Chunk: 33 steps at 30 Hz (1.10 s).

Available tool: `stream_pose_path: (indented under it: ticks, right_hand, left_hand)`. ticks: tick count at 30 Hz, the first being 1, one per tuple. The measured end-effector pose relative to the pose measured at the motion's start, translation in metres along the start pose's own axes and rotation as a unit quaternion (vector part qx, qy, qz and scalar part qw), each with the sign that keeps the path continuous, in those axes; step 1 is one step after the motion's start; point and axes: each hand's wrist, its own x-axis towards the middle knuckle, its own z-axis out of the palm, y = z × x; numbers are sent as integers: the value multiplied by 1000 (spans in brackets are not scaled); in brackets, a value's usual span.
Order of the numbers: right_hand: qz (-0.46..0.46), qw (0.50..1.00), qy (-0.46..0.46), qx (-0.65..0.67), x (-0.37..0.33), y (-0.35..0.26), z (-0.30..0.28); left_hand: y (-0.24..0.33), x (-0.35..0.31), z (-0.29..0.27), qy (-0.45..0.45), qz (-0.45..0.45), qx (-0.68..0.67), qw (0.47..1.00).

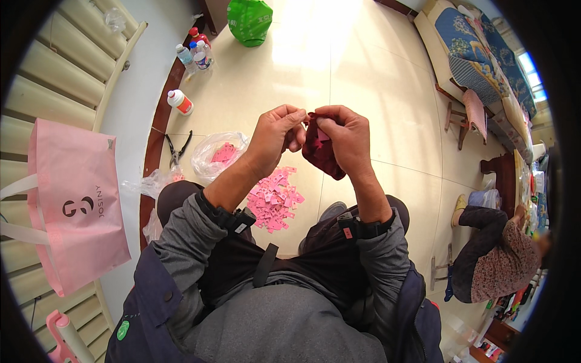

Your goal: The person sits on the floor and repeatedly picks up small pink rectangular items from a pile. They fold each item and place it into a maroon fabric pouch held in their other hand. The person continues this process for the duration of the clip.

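Above the floor, in front of my lap, my right hand (pixel 348 138) is closed round the top of a small dark red cloth pouch (pixel 321 154), thumb lying over its near face. The pouch hangs down below the fingers. At its upper left corner my left hand (pixel 279 134) pinches with thumb and forefinger, the other fingers curled. Whether a cord lies in that pinch is too small to see. Beneath my hands a heap of pink tags (pixel 273 202) is spread on the tiles, and more pink pieces (pixel 225 153) lie in a clear plastic bag (pixel 206 162).
Left of the plastic bag lie black-handled pliers (pixel 175 151). A white bottle (pixel 180 101) and several other bottles (pixel 195 55) stand along the wall. A pink tote bag (pixel 85 206) is at far left, a green bag (pixel 249 23) ahead. Another person (pixel 499 257) sits at right.
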Motion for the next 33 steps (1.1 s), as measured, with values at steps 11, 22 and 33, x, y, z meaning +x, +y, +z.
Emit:
stream_pose_path:
  ticks: [11,22,33]
  right_hand:
    - [96,976,-2,197,5,4,-2]
    - [33,994,39,96,8,6,-3]
    - [65,997,43,-1,6,-2,-8]
  left_hand:
    - [-19,-1,13,6,33,164,986]
    - [-17,-2,13,13,30,136,990]
    - [-3,-1,5,-9,4,172,985]
